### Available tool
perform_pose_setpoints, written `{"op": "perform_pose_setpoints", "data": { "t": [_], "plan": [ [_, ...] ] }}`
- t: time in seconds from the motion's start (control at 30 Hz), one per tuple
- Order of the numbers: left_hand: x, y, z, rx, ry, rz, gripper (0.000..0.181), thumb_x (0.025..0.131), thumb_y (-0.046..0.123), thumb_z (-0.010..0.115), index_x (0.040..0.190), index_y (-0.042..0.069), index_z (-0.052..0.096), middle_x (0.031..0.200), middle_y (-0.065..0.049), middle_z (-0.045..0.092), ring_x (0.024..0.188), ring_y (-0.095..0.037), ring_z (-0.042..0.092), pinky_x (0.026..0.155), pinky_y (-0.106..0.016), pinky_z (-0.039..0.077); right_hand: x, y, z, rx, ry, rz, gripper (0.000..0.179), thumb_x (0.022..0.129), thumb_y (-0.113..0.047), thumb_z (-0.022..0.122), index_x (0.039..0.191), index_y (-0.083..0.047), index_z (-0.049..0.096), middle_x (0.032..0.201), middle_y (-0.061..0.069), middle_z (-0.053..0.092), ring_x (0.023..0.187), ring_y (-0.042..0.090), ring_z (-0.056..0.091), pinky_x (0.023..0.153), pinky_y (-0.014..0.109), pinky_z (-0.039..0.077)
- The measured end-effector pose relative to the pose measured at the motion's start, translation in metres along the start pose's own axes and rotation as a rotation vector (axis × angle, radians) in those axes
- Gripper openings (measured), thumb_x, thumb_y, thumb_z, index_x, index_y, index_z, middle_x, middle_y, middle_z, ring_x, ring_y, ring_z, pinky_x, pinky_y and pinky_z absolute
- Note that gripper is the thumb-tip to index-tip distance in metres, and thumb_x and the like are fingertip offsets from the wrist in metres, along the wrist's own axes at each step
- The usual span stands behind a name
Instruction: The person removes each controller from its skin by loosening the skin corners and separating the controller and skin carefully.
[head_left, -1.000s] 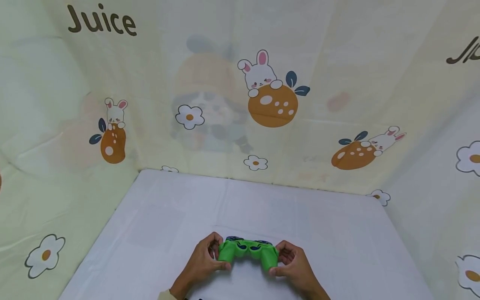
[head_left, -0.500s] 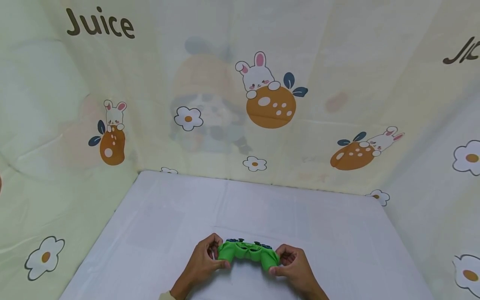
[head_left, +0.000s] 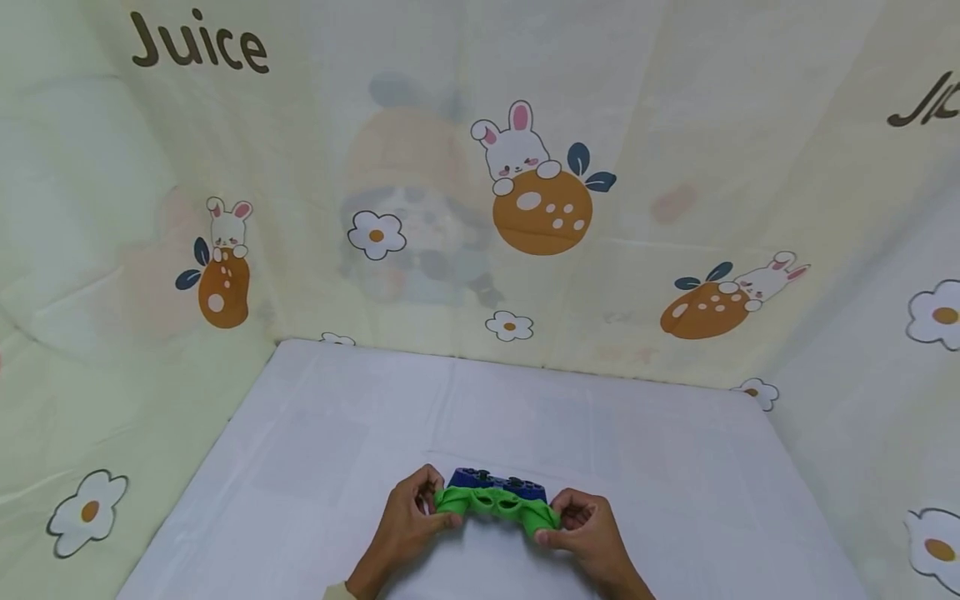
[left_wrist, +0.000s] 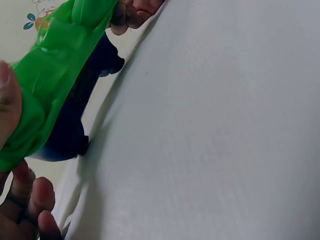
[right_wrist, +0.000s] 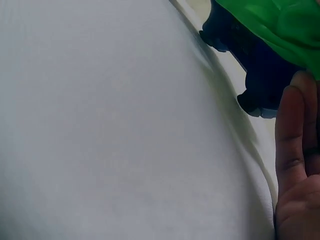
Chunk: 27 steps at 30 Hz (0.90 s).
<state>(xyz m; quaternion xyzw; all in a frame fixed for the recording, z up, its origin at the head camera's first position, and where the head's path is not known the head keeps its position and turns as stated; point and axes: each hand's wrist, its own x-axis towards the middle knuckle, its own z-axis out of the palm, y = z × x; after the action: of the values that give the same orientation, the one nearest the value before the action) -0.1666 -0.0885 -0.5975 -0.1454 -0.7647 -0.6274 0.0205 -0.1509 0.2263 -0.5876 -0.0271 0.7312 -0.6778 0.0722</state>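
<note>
A dark blue game controller (head_left: pixel 497 482) with black thumbsticks sits partly inside a green silicone cover (head_left: pixel 487 502), low in the middle of the head view. Its far, stick-bearing side is bare, while green still wraps the near grips. My left hand (head_left: pixel 407 515) pinches the cover's left end between thumb and fingers. At the other end, my right hand (head_left: pixel 590 529) pinches the right grip. In the left wrist view the stretched cover (left_wrist: pixel 57 70) stands away from the blue body (left_wrist: pixel 75 107). The right wrist view shows fingertips at the cover's edge, beside the controller (right_wrist: pixel 267 72).
A white cloth-covered table (head_left: pixel 360 417) lies under both hands. Pale fabric walls (head_left: pixel 645 100) printed with rabbits, oranges and flowers rise at its back and sides.
The green cover has slid back toward the person off the controller's far side, so much more blue body shows. Both hands keep their grip and have barely moved.
</note>
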Motion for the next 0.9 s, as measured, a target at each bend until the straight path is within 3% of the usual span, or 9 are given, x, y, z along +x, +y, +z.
{"op": "perform_pose_setpoints", "data": {
  "t": [0.27,0.43,0.63,0.77,0.9],
  "plan": [
    [0.000,0.001,0.004,-0.028,0.042,-0.045,0.049,0.071,0.036,0.095,0.094,0.014,0.058,0.074,-0.016,0.056,0.069,-0.005,0.052,0.062,-0.024,0.046,-0.002,0.000,0.007,-0.022,0.075,0.002,0.032,0.071,0.004,0.093,0.087,0.007,0.064,0.075,-0.003,0.064,0.065,0.005,0.054,0.060,0.023,0.050],
    [0.002,0.001,0.007,-0.015,0.099,-0.054,0.047,0.073,0.033,0.097,0.092,0.015,0.058,0.074,-0.006,0.055,0.068,-0.005,0.051,0.062,-0.024,0.046,-0.002,0.000,0.013,-0.025,0.123,-0.026,0.031,0.072,0.003,0.093,0.083,0.007,0.064,0.072,-0.003,0.063,0.062,0.005,0.050,0.057,0.023,0.046],
    [0.004,0.004,0.014,0.034,0.165,-0.121,0.040,0.076,0.029,0.096,0.090,0.018,0.060,0.075,0.003,0.056,0.066,-0.006,0.052,0.062,-0.022,0.045,-0.001,0.000,0.017,-0.075,0.174,-0.040,0.028,0.075,0.001,0.092,0.081,0.003,0.065,0.071,-0.001,0.064,0.061,0.006,0.053,0.058,0.025,0.050],
    [0.002,0.008,0.016,0.078,0.142,-0.153,0.041,0.073,0.032,0.097,0.093,0.022,0.063,0.076,0.001,0.060,0.065,-0.008,0.052,0.062,-0.023,0.045,-0.001,-0.003,0.017,-0.115,0.128,0.000,0.028,0.076,-0.004,0.093,0.089,0.001,0.068,0.078,0.002,0.068,0.067,0.011,0.063,0.064,0.028,0.057],
    [0.001,0.008,0.015,0.132,0.110,-0.154,0.045,0.070,0.038,0.098,0.098,0.025,0.066,0.080,-0.001,0.063,0.068,-0.009,0.053,0.064,-0.023,0.045,-0.001,-0.005,0.015,-0.166,0.025,0.048,0.037,0.076,-0.011,0.095,0.100,0.000,0.069,0.085,0.006,0.070,0.072,0.014,0.069,0.071,0.029,0.060]
  ]
}}
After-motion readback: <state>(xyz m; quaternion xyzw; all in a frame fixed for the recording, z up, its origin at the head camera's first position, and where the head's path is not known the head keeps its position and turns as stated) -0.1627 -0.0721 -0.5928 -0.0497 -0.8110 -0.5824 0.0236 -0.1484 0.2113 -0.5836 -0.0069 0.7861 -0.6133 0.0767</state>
